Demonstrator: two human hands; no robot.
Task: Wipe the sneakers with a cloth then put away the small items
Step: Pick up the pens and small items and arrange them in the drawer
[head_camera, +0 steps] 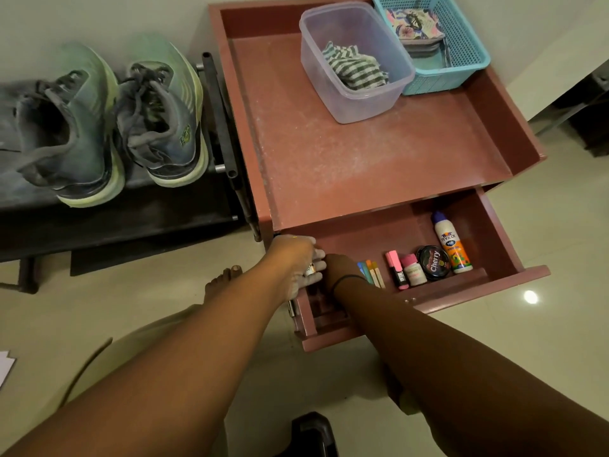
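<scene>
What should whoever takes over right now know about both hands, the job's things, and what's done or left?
Left hand: at the open drawer's left end, holding a small item.
Right hand: reaching into the drawer beside it; fingers hidden, grip unclear.
Sneakers: on the dark rack.
Striped cloth: in the clear tub on top.
Glue bottle, polish tin, markers: already in the drawer.
Left: place the held item, close the drawer.

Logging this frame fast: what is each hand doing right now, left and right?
Left hand: fingers curled round a small item at the open drawer's left end.
Right hand: reaches into the drawer; fingers hidden, cannot be told.
</scene>
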